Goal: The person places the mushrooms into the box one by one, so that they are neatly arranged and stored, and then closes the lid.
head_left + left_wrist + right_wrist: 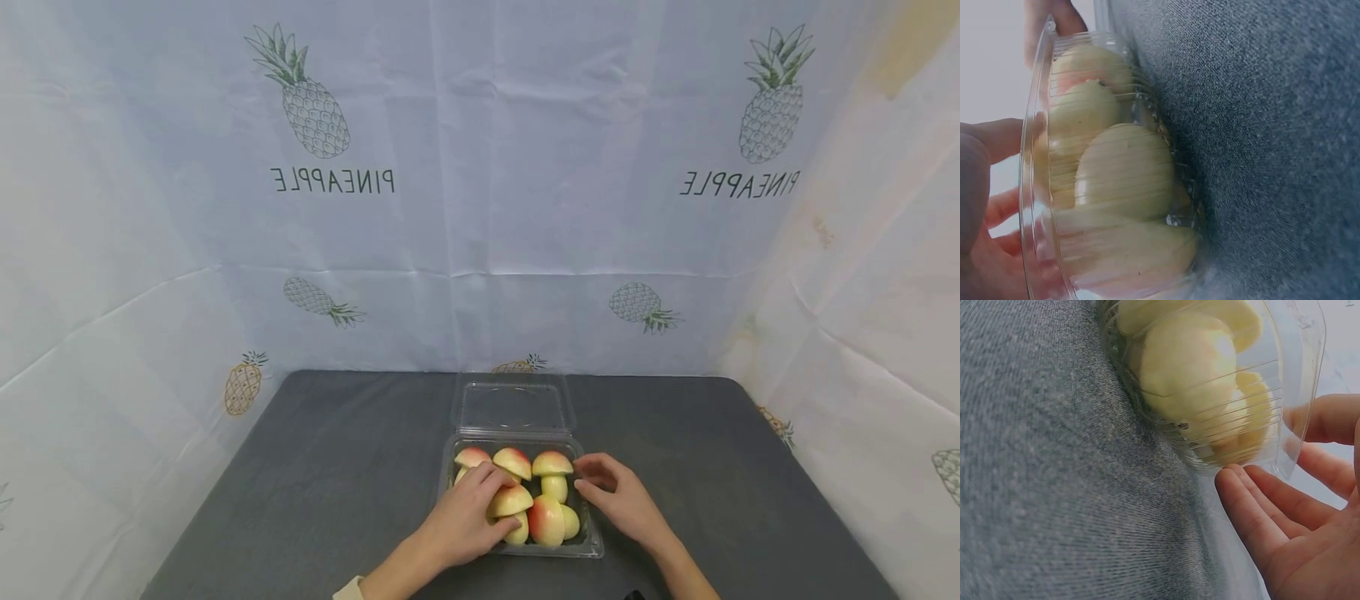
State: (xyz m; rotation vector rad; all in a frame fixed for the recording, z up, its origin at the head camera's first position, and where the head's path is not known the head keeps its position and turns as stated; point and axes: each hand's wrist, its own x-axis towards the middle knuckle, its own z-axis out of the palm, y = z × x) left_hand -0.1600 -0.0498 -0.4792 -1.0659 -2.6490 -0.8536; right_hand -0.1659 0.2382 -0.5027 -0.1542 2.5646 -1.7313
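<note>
A clear plastic container (591,546) sits on the dark table with its hinged lid (513,406) laid back, away from me. Several toy mushrooms with yellow stems and red-yellow caps fill it in two rows. My left hand (467,518) reaches over the near left corner, fingers and thumb curled round a front-row toy mushroom (512,500). Beside that one, another mushroom (547,522) lies on its side. At the container's right side is my right hand (628,502); in the right wrist view its fairly straight fingers (1254,512) are at the clear wall.
The dark grey tabletop (345,467) extends to both sides of the container. White cloth with pineapple prints (525,208) hangs behind and at both sides. A small black object (634,595) shows at the bottom edge.
</note>
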